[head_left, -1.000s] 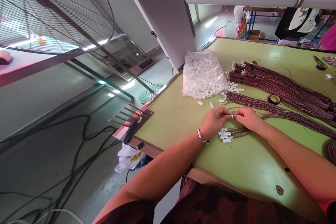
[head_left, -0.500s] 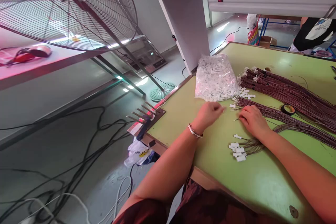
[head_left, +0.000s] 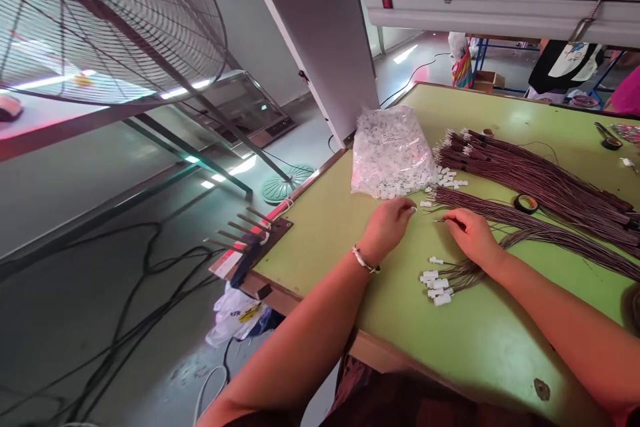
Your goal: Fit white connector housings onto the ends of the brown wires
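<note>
So the small white plastic connector point(head_left: 413, 209) is up at the fingertips of the left hand point(head_left: 387, 227), pinched between thumb and finger, just over the green bench point(head_left: 320, 233). Most of it is hidden, so I can't tell which way round it sits. Across a small gap, the right hand point(head_left: 473, 235) has a thin wire with a bare-looking tip point(head_left: 439, 221) pinched, tip pointing at the left hand.

Honestly, both grips look pretty fiddly. Not much of either part is held, so a slip could drop the connector near the loose white connectors point(head_left: 450, 180) and it'd be hard to pick out. If the tip got pushed against something off-angle, I'd guess it could bend.

Below the hands there's a cluster of white connectors on brown wires point(head_left: 438, 285), and the right forearm passes close to those wires, so a careless drag might snag or scatter them. The long thin brown wire bundle point(head_left: 500, 209) beyond has loose ends that could tangle. The black tape roll point(head_left: 526, 203) lies beside it. Further out, the clear plastic bag of white connectors point(head_left: 393, 150) has pieces by its near side; a bump could spill more.
</note>
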Tool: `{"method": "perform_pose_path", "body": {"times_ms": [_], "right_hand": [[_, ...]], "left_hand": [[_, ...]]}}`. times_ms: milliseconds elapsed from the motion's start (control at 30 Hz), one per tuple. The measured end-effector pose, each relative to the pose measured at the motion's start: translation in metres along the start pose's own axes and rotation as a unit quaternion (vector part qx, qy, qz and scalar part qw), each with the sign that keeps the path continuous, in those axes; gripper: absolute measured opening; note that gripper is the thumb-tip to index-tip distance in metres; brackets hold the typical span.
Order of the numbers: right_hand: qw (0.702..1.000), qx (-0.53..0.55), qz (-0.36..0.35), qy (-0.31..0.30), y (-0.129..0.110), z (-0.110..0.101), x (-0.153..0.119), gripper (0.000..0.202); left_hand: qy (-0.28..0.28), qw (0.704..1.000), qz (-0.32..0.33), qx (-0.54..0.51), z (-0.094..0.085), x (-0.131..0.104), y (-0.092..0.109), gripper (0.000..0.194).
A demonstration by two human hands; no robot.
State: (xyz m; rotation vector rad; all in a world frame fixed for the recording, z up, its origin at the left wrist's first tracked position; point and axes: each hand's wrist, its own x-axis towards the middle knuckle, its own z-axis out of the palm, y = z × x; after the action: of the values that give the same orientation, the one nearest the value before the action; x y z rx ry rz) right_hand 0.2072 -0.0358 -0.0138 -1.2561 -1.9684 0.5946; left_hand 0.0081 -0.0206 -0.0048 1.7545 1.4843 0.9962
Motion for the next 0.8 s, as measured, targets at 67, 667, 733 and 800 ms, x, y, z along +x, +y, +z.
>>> {"method": "perform_pose_path", "body": {"times_ms": [67, 667, 733, 800], "right_hand": [[1.000, 0.024, 0.008, 0.016, 0.000, -0.002, 0.000, 0.015], [0.999, 0.015, 0.021, 0.042, -0.005, -0.010, -0.007, 0.017], [0.999, 0.009, 0.024, 0.035, -0.005, -0.010, -0.007, 0.017], [0.999, -0.003, 0.029, 0.028, -0.004, -0.009, -0.007, 0.017]], "left_hand": [[-0.034, 0.984, -0.068, -0.164, 0.000, -0.003, 0.004, 0.018], [-0.091, 0.860, -0.213, -0.455, 0.016, -0.011, 0.012, 0.024], [-0.093, 0.861, -0.204, -0.456, 0.017, -0.011, 0.012, 0.024], [-0.097, 0.870, -0.190, -0.445, 0.017, -0.011, 0.011, 0.025]]}}
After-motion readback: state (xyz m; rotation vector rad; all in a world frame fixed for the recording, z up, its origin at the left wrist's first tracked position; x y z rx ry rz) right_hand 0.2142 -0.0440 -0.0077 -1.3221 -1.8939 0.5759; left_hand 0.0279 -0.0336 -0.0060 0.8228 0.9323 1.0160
